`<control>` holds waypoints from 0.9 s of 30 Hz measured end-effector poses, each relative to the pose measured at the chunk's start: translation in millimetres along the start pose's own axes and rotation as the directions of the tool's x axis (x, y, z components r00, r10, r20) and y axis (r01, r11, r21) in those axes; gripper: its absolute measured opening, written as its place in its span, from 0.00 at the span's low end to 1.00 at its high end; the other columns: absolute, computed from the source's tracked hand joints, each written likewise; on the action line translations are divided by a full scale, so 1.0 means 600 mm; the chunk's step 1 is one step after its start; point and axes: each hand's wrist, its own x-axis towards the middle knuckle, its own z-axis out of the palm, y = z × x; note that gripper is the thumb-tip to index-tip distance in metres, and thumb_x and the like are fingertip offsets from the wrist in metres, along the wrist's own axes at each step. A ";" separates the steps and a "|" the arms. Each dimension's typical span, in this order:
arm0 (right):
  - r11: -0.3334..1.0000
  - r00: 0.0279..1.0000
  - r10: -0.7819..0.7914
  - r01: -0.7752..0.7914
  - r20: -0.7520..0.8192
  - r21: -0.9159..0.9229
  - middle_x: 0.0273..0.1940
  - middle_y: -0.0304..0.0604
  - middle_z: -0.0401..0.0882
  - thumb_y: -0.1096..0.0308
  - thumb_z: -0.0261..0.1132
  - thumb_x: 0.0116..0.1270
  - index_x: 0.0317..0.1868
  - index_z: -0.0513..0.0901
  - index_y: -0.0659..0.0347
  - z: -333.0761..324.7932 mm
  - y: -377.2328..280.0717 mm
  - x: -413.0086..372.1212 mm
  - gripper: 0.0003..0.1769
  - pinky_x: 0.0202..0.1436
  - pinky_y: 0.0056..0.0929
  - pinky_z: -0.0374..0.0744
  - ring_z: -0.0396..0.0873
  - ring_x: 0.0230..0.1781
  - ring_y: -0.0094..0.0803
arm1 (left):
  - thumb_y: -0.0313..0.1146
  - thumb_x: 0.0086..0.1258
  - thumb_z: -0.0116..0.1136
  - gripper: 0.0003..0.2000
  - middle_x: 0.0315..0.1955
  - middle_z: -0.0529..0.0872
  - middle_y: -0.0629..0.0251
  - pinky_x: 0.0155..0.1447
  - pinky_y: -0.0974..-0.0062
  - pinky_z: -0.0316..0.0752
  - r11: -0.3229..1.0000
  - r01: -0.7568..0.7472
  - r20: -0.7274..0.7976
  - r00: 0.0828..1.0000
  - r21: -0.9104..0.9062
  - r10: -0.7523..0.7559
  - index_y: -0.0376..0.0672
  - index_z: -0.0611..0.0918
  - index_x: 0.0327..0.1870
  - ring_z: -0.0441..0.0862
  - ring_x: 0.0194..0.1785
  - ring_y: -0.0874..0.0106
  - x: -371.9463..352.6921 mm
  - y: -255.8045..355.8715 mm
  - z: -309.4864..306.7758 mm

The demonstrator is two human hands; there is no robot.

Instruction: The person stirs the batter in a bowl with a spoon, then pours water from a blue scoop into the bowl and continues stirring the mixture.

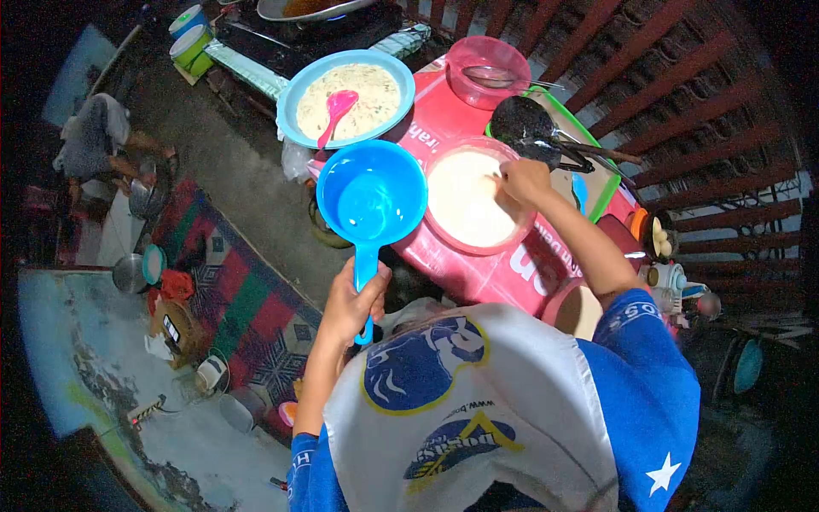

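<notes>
My left hand (348, 305) grips the handle of a blue plastic water dipper (373, 183). Its bowl faces up, with shiny reflections inside that look like a little clear liquid. Beside it stands a pink basin (433, 224) of creamy white batter (467, 198). Over the right side of that basin is my right hand (525, 181), its fingers bent closed and pointing down at the batter. What they hold, if anything, is hidden. Just beyond the dipper, a light blue basin (288, 118) contains thick batter with green flecks and a pink spoon (341, 107).
A red-covered table (444, 269) carries the basins. Right of them are a green-rimmed tray (607, 198), a dark pan (520, 119) and a pink strainer bowl (486, 72). A stove (316, 36) stands at the back. At left a person (98, 141) crouches by a metal pot (147, 198).
</notes>
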 end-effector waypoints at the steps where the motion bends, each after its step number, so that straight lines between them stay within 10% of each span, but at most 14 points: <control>1: 1.000 0.995 -0.013 0.012 -0.104 -0.007 0.32 0.49 0.80 0.59 0.54 0.51 0.31 0.82 0.54 0.014 -0.005 0.016 0.14 0.39 0.44 0.75 0.79 0.34 0.45 | 0.33 0.65 0.52 0.08 0.13 0.67 0.73 0.16 0.82 0.59 1.000 0.003 -0.010 1.000 0.010 -0.003 0.39 0.69 0.35 0.63 0.12 0.82 0.002 0.003 0.002; 7: 0.974 0.969 -0.219 0.225 -0.110 0.039 0.29 0.52 0.79 0.62 0.55 0.49 0.29 0.82 0.56 0.025 0.014 -0.007 0.12 0.41 0.42 0.74 0.78 0.34 0.49 | 0.32 0.65 0.52 0.07 0.13 0.67 0.72 0.16 0.82 0.59 0.999 -0.023 0.007 1.000 0.033 0.023 0.38 0.70 0.34 0.63 0.12 0.82 0.004 0.003 0.002; 10: 0.999 0.984 0.011 -0.005 -0.177 0.037 0.30 0.52 0.79 0.61 0.56 0.49 0.28 0.82 0.56 0.014 0.001 0.021 0.12 0.42 0.41 0.73 0.78 0.36 0.48 | 0.32 0.65 0.51 0.07 0.13 0.67 0.72 0.17 0.82 0.59 0.999 -0.008 0.011 1.000 0.041 0.007 0.38 0.70 0.34 0.63 0.13 0.82 0.004 0.006 0.005; 14: 0.971 0.967 -0.226 0.233 -0.114 0.057 0.31 0.49 0.80 0.59 0.57 0.50 0.29 0.83 0.54 0.020 -0.009 -0.008 0.11 0.38 0.42 0.75 0.79 0.35 0.45 | 0.32 0.65 0.51 0.08 0.13 0.66 0.72 0.17 0.82 0.59 0.999 -0.030 0.007 1.000 0.034 0.030 0.38 0.70 0.34 0.63 0.13 0.82 0.007 -0.002 0.003; 16: 0.997 0.998 -0.042 0.045 0.043 -0.059 0.30 0.49 0.80 0.60 0.56 0.51 0.29 0.83 0.54 -0.019 0.008 -0.005 0.11 0.38 0.42 0.75 0.78 0.34 0.48 | 0.33 0.65 0.51 0.08 0.13 0.66 0.72 0.17 0.82 0.60 0.998 -0.013 0.014 1.000 0.065 0.013 0.38 0.69 0.34 0.63 0.14 0.82 0.001 0.005 0.004; 17: 0.999 0.992 -0.025 0.021 -0.126 -0.033 0.31 0.49 0.80 0.60 0.56 0.50 0.30 0.83 0.53 0.021 0.023 0.032 0.11 0.39 0.41 0.75 0.79 0.34 0.46 | 0.33 0.65 0.51 0.08 0.13 0.66 0.72 0.17 0.82 0.60 0.998 -0.019 0.014 1.000 0.064 0.018 0.38 0.69 0.34 0.63 0.14 0.82 0.003 0.004 0.005; 21: 0.981 0.979 -0.187 0.191 -0.085 0.035 0.33 0.48 0.80 0.59 0.58 0.51 0.28 0.82 0.54 0.018 -0.031 -0.014 0.11 0.37 0.42 0.75 0.80 0.34 0.43 | 0.33 0.65 0.51 0.08 0.15 0.66 0.73 0.17 0.82 0.58 0.996 -0.006 0.022 1.000 0.094 0.004 0.41 0.69 0.37 0.62 0.14 0.82 -0.003 0.000 0.007; 27: 0.999 0.990 -0.028 0.030 -0.139 0.017 0.33 0.49 0.80 0.61 0.58 0.51 0.30 0.82 0.54 0.013 -0.016 0.015 0.10 0.37 0.40 0.75 0.79 0.34 0.44 | 0.34 0.65 0.52 0.08 0.14 0.66 0.73 0.17 0.81 0.58 0.998 -0.005 0.028 1.000 0.058 0.003 0.40 0.69 0.35 0.62 0.13 0.82 -0.001 -0.002 0.006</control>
